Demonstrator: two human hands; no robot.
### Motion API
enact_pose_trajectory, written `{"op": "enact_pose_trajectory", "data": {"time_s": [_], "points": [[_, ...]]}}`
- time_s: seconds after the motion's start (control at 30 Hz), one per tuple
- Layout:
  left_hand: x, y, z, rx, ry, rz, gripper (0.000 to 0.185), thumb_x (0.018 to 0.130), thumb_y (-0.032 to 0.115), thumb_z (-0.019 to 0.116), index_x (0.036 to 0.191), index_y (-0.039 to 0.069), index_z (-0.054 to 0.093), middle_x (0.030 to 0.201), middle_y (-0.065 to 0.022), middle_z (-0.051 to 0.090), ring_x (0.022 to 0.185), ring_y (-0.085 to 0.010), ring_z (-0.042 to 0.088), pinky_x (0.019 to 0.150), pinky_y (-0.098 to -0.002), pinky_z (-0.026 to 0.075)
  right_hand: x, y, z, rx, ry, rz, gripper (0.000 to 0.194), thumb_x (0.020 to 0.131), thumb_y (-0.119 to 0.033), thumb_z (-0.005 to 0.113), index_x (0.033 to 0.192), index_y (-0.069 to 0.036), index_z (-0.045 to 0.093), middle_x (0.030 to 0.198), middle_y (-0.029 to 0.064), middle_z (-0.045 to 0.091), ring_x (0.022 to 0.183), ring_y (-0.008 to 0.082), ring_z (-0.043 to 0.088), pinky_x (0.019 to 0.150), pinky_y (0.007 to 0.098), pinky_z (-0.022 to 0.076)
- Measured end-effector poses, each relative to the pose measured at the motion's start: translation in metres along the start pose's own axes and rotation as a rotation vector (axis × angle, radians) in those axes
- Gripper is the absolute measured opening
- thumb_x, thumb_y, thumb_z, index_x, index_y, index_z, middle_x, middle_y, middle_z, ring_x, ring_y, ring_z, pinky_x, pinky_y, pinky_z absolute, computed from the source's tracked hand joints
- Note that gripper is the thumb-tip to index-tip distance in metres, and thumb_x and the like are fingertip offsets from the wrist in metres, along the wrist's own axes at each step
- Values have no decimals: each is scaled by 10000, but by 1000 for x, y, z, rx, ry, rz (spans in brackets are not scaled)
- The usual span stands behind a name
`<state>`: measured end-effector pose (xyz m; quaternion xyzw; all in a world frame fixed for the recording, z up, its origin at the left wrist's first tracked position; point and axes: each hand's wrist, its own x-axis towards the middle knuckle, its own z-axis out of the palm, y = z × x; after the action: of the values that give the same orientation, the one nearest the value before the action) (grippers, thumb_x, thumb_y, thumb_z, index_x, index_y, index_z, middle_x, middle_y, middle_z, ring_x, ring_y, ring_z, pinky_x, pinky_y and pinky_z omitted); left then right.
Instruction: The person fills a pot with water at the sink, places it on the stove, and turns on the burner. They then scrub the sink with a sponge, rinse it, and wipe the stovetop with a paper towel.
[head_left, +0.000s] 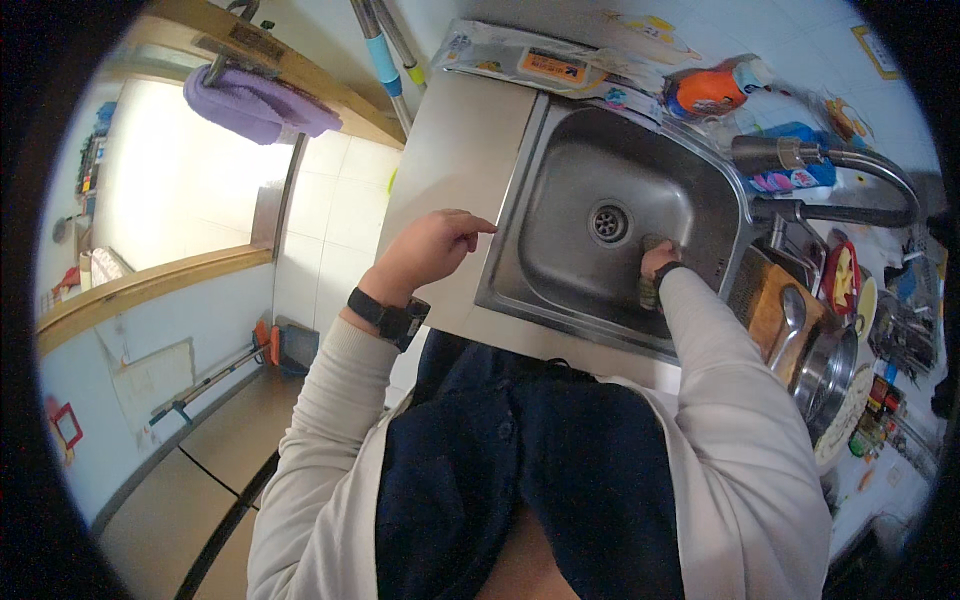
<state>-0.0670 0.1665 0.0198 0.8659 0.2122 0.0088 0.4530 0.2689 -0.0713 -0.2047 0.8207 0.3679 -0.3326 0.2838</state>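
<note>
Down in the stainless steel sink, my right hand grips a greenish cloth or scouring pad against the right part of the basin. Left of that hand is the round drain strainer. My left hand hovers over or rests near the sink's left rim, index finger extended and the other fingers curled, holding nothing visible. The curved faucet reaches in from the right, its spray head over the back right corner.
Behind the sink lie a plastic-wrapped packet, an orange bottle and a blue bottle. At right stand a wooden cutting board, a metal ladle and metal pans. A purple towel hangs at upper left.
</note>
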Motion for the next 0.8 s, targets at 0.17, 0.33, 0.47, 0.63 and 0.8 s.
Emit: {"op": "enact_pose_trajectory", "data": {"time_s": [0.17, 0.33, 0.47, 0.63, 0.8], "points": [[-5, 0, -2, 3, -14, -41, 378, 751, -70, 473, 1050, 68, 659, 791, -91, 623, 730, -232, 593, 688, -340, 491, 25, -30, -15, -390, -189, -498, 254, 795, -149, 558, 1007, -59, 666, 1111, 167, 626, 1048, 364, 581, 868, 439, 452], [-3, 0, -5, 41, -18, -34, 378, 754, -74, 481, 1061, 62, 655, 797, -95, 621, 724, -233, 597, 684, -336, 493, -14, -40, -72, 158, 204, -273, 385, 882, -106, 455, 1238, 39, 433, 1240, 251, 489, 1084, 402, 534, 920, 460, 435], [-6, -4, -10, 45, 4, -54, 386, 744, -83, 472, 1056, 53, 655, 796, -102, 623, 723, -241, 598, 688, -335, 494, -55, -39, -79, 43, 312, -605, 448, 828, -52, 541, 1257, -2, 424, 1143, 241, 534, 1045, 402, 555, 856, 460, 470], [-17, -9, -9, 34, 13, -50, 385, 737, -76, 464, 1040, 58, 660, 791, -99, 628, 729, -244, 598, 691, -338, 492, -93, -66, -59, 11, -224, -955, 692, 747, -121, 652, 1380, -211, 387, 1254, 206, 502, 1111, 361, 532, 937, 439, 444], [-26, -10, -10, 52, 29, -108, 356, 738, -54, 474, 1009, 69, 669, 793, -88, 636, 747, -250, 600, 695, -339, 488, -74, -58, -67, -255, -102, -907, 564, 815, -155, 590, 1349, -212, 419, 1261, 198, 491, 1124, 378, 520, 941, 446, 441]]}}
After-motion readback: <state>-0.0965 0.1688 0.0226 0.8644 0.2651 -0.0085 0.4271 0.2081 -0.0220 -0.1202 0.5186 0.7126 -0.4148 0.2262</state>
